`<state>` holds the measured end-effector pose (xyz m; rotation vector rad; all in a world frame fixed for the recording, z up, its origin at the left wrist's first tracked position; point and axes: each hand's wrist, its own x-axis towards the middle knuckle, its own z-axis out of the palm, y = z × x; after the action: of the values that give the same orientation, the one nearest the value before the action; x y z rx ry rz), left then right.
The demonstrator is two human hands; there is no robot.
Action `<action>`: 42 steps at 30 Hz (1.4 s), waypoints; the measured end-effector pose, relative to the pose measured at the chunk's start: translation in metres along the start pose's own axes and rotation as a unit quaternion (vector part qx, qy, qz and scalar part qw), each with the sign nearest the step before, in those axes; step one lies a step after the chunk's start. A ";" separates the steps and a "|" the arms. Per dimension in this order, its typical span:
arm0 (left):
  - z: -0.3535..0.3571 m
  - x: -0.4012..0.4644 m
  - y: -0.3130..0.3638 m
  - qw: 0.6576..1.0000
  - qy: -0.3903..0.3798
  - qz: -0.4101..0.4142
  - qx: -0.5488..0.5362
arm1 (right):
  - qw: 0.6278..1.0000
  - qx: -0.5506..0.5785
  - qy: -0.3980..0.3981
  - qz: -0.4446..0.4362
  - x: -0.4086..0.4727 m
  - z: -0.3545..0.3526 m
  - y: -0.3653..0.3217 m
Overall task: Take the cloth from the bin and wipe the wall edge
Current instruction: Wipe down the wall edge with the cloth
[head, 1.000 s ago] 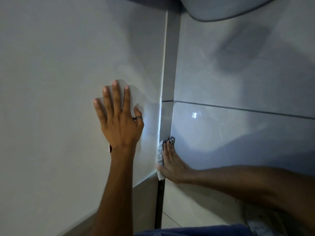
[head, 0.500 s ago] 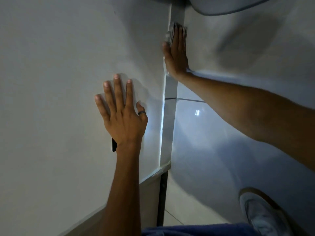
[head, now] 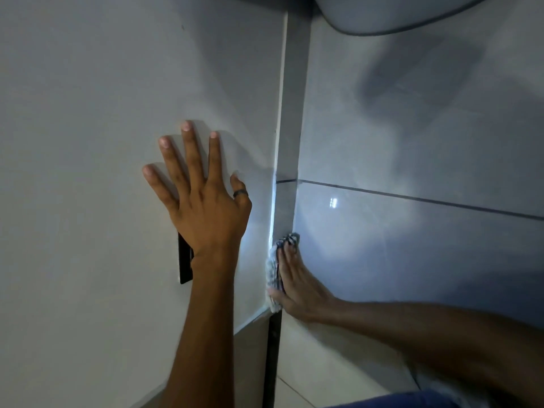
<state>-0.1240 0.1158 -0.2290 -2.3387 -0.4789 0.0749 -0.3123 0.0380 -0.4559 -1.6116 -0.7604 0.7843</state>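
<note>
The wall edge (head: 290, 119) is a narrow grey vertical strip where the plain left wall meets the glossy tiled surface on the right. My right hand (head: 297, 285) presses a checked cloth (head: 275, 267) flat against the low part of that edge, just above the skirting. The cloth shows along the fingers' left side and past the fingertips. My left hand (head: 203, 195) lies spread and flat on the left wall (head: 88, 142), a ring on its thumb, holding nothing. The bin is not in view.
A dark grout line (head: 412, 197) crosses the glossy tiles (head: 412, 245) on the right. A rounded white fixture (head: 397, 13) overhangs at the top right. A dark slim object (head: 185, 262) shows behind my left wrist. Skirting (head: 250, 343) and a dark gap run below.
My right hand has swept the cloth down the edge from near the top fixture to just above the skirting. A second ago it was also low. My left hand stayed on the wall.
</note>
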 end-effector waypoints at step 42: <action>-0.011 0.030 0.027 0.981 -0.083 -0.006 -0.175 | 0.916 0.177 -0.063 0.354 0.056 -0.141 -0.112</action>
<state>-0.0850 0.1014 -0.2366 -2.6870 -0.6306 0.1966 -0.1722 0.0230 -0.3302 -1.5011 -0.0736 1.4634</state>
